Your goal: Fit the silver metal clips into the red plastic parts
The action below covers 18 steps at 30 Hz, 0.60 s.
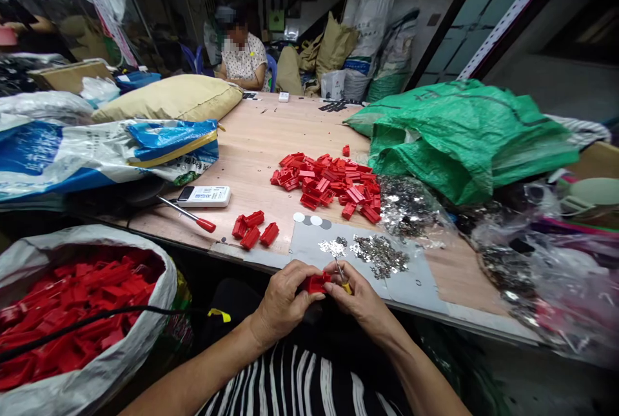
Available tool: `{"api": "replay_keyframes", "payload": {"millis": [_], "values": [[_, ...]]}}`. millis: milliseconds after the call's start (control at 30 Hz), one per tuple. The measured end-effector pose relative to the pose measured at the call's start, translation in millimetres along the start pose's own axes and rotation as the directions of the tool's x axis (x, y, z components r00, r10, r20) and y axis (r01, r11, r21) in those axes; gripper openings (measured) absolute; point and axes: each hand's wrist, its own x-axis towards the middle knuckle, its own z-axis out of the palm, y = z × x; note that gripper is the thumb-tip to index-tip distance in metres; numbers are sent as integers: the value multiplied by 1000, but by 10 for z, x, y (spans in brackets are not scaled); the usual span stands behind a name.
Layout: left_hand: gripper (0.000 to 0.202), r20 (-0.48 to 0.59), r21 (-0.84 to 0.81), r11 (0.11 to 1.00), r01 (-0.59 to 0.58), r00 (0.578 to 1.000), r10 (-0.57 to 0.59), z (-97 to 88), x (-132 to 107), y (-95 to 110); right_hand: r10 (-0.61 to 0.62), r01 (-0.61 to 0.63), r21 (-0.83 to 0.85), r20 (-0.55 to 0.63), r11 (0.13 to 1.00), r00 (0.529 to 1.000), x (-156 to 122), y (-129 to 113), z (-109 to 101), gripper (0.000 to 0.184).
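Note:
Between my two hands, just in front of the table edge, is a small red plastic part (316,283). My left hand (285,297) is closed round its left side. My right hand (360,293) has a slim tool with a yellow handle (347,287) in its grip, its thin metal shaft pointing up. The right fingertips also touch the red part's right side. Past my hands, small silver metal pieces (382,256) lie heaped on a grey sheet (304,245). A smaller group of bright pieces (333,247) is closest to the right hand.
A pile of red parts (329,180) sits mid-table, with several more (254,229) nearer me. Left are a red-handled rod (206,225), a white device (203,196) and a sack of red parts (164,274). A green sack (459,132) stands right. Another person (246,58) sits across the table.

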Motion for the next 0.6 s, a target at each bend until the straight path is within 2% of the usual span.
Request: {"api": "replay_keyframes", "payload": {"millis": [167,333,467,600], "values": [[25,34,-37,999,10,999,-9,5,-32,-33,54,-58,114,39,992,998,-33,37,11,36],[25,58,-109,993,40,998,-34,-4,-54,-53,35,-55,173,120,983,992,-67,72,-23,32],[25,90,-219,964,154,986,-137,-37,-51,-67,25,-58,222,151,973,988,-79,82,-31,31],[24,104,-371,880,295,955,-276,-55,-54,-74,41,-75,247,142,966,989,-69,76,11,33]]}}
